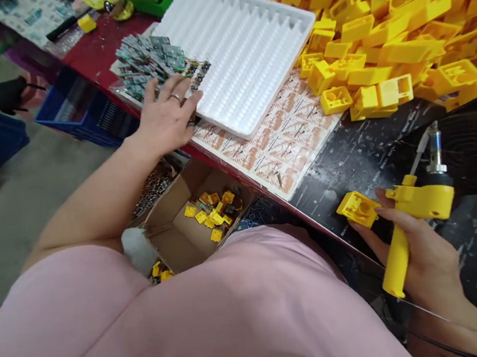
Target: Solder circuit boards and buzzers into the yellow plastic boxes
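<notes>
My left hand (167, 115), a ring on one finger, reaches over the near edge of a pile of small green-grey circuit boards (148, 59). Its fingers are spread, and the fingertips touch or hover by the boards; I cannot tell which. Beside them lies a white ribbed foam tray (235, 51). In my right hand (430, 253) is a yellow soldering gun (423, 199), its metal tip pointing away from me. The thumb and fingertips of that hand also pinch a small open yellow housing (358, 210).
A big heap of yellow housings (378, 40) covers the back right. A patterned sheet (273, 145) lies under the tray. Below the table edge, a cardboard box (180, 235) holds several yellow pieces. Blue crates (83, 113) stand at the left. A cable hangs by my right wrist.
</notes>
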Demonstrator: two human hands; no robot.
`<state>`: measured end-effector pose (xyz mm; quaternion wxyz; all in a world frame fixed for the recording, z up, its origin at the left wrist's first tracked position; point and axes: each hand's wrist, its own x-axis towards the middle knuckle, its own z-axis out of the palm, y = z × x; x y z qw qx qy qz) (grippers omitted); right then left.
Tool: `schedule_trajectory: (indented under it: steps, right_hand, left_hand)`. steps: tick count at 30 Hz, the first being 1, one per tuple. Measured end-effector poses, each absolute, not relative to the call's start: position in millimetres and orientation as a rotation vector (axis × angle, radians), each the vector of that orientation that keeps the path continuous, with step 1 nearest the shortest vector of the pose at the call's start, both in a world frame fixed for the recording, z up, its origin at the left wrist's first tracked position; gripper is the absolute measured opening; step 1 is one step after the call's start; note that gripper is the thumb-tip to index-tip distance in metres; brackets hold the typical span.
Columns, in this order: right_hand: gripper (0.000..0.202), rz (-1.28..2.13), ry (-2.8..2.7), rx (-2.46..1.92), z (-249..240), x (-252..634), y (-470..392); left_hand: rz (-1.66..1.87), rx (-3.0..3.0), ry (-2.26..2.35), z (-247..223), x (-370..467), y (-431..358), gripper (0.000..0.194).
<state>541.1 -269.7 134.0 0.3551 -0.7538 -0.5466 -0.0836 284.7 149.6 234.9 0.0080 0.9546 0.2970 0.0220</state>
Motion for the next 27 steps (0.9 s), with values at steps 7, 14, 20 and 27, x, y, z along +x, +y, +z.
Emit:
schedule_trajectory:
  steps: [7,14,20,27]
  right_hand:
    - [0.083,-0.433,-1.523,-1.976,140.0,534.5,-255.6]
    - [0.069,-0.368,-1.456,-1.94,152.6,509.6,-235.3]
    - [0.062,-0.28,-1.434,-1.946,154.3,506.0,-232.9]
    - [0.064,-0.274,-1.474,-1.909,163.2,508.1,-243.7]
  left_hand:
    - [0.751,2.711,0.888,250.8,277.7,196.0,0.077]
    - [0.531,2.036,0.336,251.7,366.2,133.3,0.066]
    - [0.408,2.049,0.154,182.3,399.5,53.9,0.048]
    - [0.312,2.757,0.184,167.1,369.0,44.1,0.045]
